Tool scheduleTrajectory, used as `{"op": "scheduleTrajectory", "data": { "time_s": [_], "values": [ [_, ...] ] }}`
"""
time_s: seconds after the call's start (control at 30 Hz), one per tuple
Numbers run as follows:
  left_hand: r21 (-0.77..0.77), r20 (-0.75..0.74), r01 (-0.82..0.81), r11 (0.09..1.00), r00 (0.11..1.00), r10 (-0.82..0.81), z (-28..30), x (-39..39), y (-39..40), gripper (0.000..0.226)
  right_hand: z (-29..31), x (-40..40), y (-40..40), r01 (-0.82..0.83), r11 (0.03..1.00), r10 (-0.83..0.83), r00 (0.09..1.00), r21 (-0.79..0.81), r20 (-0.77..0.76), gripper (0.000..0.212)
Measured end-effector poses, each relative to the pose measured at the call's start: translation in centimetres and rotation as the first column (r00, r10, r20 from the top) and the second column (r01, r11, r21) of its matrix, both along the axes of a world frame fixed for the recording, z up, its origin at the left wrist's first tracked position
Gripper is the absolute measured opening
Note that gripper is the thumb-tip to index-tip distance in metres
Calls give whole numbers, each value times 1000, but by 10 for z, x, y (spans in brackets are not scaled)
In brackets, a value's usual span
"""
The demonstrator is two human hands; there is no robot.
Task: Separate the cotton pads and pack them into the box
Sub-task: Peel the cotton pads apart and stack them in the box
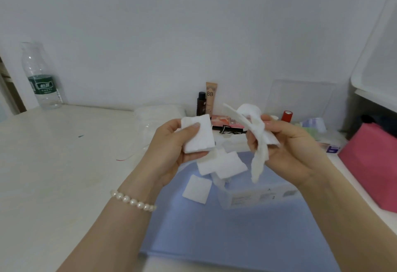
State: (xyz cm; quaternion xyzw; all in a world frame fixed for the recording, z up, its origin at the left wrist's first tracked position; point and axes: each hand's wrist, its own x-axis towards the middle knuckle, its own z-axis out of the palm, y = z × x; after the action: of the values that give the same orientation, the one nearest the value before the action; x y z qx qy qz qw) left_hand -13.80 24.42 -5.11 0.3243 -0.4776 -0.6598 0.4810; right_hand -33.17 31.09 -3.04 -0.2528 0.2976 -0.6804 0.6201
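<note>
Nearest the lens, a pearl bracelet point(133, 202) circles the left wrist, and above it the left hand point(171, 142) pinches a small stack of cotton pads point(198, 135), thumb pressed flat on the top face and fingers curled behind, probably so the stack stays square while layers are taken off it; these pads are white, squarish and soft-edged, with a faint stitched border. Below and between the hands, over a pale blue mat point(214, 235), several loose pads point(221, 163) lie heaped and overlapping, one single pad point(196, 189) flat on the mat just beside them; they sit at or on the clear plastic box point(255, 196), though the box is so transparent that I cannot tell whether the heap is inside it or resting on its rim. To the right, the right hand point(294, 151) is clamped on a fanned bunch of pads point(257, 142), thumb and forefinger gripping the middle so the thin sheets splay up and hang down, limp and curling, which suits peeling them apart one by one. Behind stand a BB tube point(211, 97), a dark bottle point(201, 103) and a red roll point(287, 116); far left, an empty water bottle point(40, 76); far right, a pink bag point(371, 164).
</note>
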Motion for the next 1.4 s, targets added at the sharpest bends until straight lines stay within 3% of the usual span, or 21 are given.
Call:
{"op": "scheduleTrajectory", "data": {
  "time_s": [0.07, 0.17, 0.2, 0.27, 0.33, 0.7, 0.8, 0.93, 1.07, 1.2, 1.4],
  "values": [
    [-15, -9, -36, 999, 999, 36, 1, 0, 0, 27, 6, 9, 5, 3, 1000, -2, 994, 5, -109, 13],
    [-46, -79, -153, 987, 986, 150, 5, 8, -4, 15, 7, 26, 11, -20, 1000, 11, 916, -20, -401, 14],
    [-59, -81, -189, 980, 980, 184, 6, 11, -6, 10, 5, 31, 12, -33, 999, 20, 861, -17, -508, 15],
    [-85, -43, -230, 969, 973, 227, 6, 15, -10, 4, -2, 40, 13, -39, 999, 27, 666, 2, -745, 21],
    [-95, 16, -230, 968, 972, 233, 4, 16, -10, 3, -10, 48, 12, -28, 999, 42, 491, 32, -870, 22],
    [-134, 95, -131, 982, 985, 145, -1, 14, -13, 11, -20, 57, 11, -50, 990, 138, 264, 129, -955, 18],
    [-117, 106, -121, 986, 985, 134, -1, 13, -13, 12, -19, 55, 10, -48, 995, 95, 236, 86, -967, 17],
    [-122, 119, -125, 985, 983, 139, -1, 12, -12, 6, -13, 51, 13, -60, 998, -30, 82, -35, -996, 19],
    [-113, 122, -127, 985, 983, 141, -1, 10, -11, 9, -12, 54, 14, -69, 995, -66, 164, -78, -984, 22],
    [-116, 116, -125, 985, 984, 138, -2, 9, -10, 15, -9, 50, 12, 42, 988, -150, 480, -148, -864, 22],
    [-107, 109, -88, 990, 989, 100, -3, 3, -4, 10, -2, 38, 9, 139, 982, -186, 808, -127, -559, 28]
  ]
}}
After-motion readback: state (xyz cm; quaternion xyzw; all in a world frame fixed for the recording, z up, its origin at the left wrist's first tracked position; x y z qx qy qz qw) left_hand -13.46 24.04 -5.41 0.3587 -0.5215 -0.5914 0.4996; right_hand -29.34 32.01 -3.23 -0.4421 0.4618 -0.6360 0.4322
